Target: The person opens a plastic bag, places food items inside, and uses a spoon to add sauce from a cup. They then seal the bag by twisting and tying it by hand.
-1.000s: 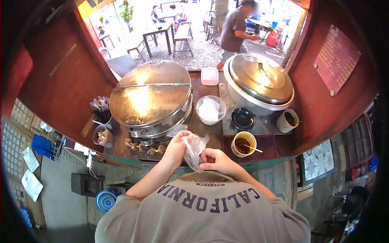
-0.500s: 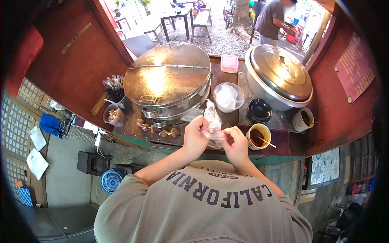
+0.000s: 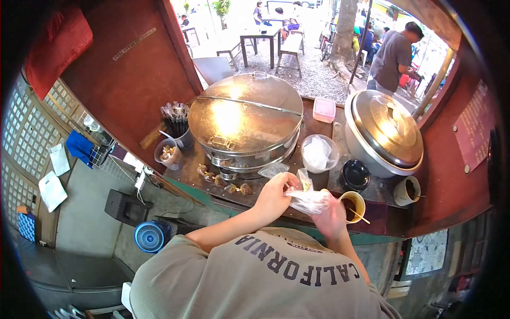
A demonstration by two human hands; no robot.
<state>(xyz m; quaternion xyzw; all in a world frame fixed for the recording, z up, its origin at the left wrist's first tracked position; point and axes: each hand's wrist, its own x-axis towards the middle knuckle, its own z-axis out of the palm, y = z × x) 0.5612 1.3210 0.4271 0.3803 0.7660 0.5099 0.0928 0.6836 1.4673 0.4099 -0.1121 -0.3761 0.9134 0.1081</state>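
A clear plastic bag is between my hands above the counter's front edge, with something pale in its upper part. My left hand is closed on the bag's left side. Motion smears my right hand at the bag's right side, and its fingers cannot be made out. Just right of that hand stands a yellowish cup of dark sauce with a stick in it. Behind the bag are a clear bowl of white plastic bags and a flat clear bag.
A large round lidded steel pan stands at centre left, a lidded white pot at right. Black bowls, another sauce cup, small tied bags and a pink-lidded box are on the counter. A person stands outside.
The view has shifted, so the counter sits lower and further right. The bag has gone from upright and bunched to spread sideways between my hands. The person outside has turned slightly.
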